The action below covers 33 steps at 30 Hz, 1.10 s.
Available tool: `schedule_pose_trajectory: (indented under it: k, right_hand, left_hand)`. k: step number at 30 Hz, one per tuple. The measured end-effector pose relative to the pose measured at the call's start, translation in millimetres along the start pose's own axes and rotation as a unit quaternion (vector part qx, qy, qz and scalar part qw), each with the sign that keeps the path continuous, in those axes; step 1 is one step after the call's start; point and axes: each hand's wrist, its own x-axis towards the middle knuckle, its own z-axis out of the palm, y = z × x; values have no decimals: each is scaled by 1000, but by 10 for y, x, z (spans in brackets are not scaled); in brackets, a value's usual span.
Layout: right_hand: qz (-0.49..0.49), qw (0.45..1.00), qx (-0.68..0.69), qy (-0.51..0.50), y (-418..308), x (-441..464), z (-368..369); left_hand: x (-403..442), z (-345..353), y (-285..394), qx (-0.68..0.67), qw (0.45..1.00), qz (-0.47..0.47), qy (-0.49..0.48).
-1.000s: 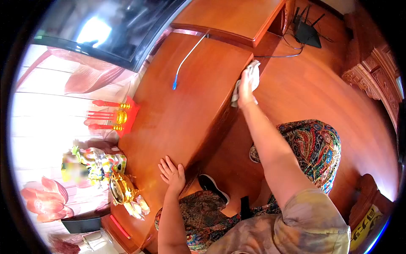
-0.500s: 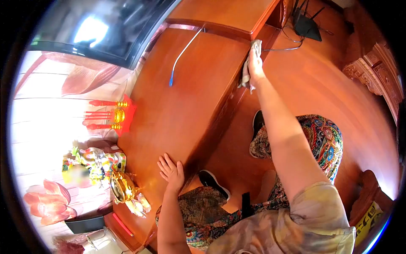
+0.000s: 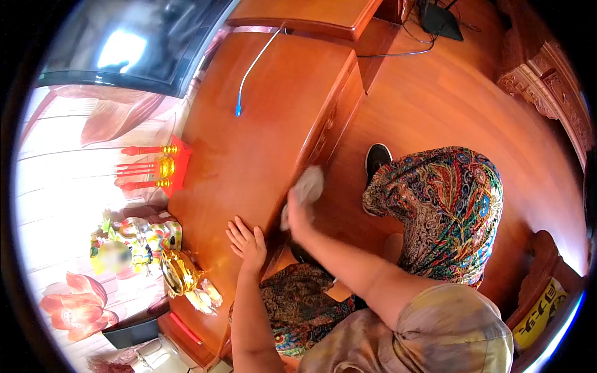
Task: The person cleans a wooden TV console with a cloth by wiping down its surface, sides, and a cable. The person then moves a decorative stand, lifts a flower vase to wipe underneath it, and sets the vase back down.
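Observation:
My left hand [image 3: 250, 244] lies flat on the top of the brown wooden cabinet [image 3: 249, 168], fingers spread, near its front edge. At that same edge, a little farther along, my right hand [image 3: 300, 217] is closed on a pale cloth [image 3: 309, 185]. Motion blurs both the hand and the cloth, and its fingers are partly hidden. A white cable with a blue plug [image 3: 238, 109] lies across the cabinet top, beyond both hands.
Along the wall side stand a red-and-gold candle and incense set [image 3: 177, 166], a colourful figurine [image 3: 149, 239] and a golden pot [image 3: 180, 272]. A television [image 3: 143, 50] is at upper left. A black router [image 3: 440, 22] with cables sits on the floor near carved furniture [image 3: 547, 87].
My right hand has swept the cloth along the cabinet's front edge, from the far corner back toward my left hand. My left hand stays on the cabinet top. The view has shifted slightly.

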Motion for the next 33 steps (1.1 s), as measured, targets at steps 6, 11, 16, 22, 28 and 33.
schedule_pose_trajectory:
  k: [6,11,16,22,28,33]
  right_hand:
    - [58,967,191,-160,131,-253,-51]
    - [-23,974,222,-49,-700,675,-319]
    - [-128,958,258,-13,-1955,1263,-747]
    - [-134,965,227,12,-2457,1672,-1002]
    - [-96,960,258,-44,-1627,1400,-806]
    - [176,935,305,-50,-155,746,-332]
  left_hand:
    - [-20,-32,10,-9,1000,6,4]
    - [9,15,-24,17,1000,0,5]
    - [13,-42,-12,2,1000,-11,-19]
    - [-32,-83,39,-6,999,2,-32]
    - [-52,-116,87,-15,999,4,-35]
    - [-19,-86,23,3,999,-4,-32]
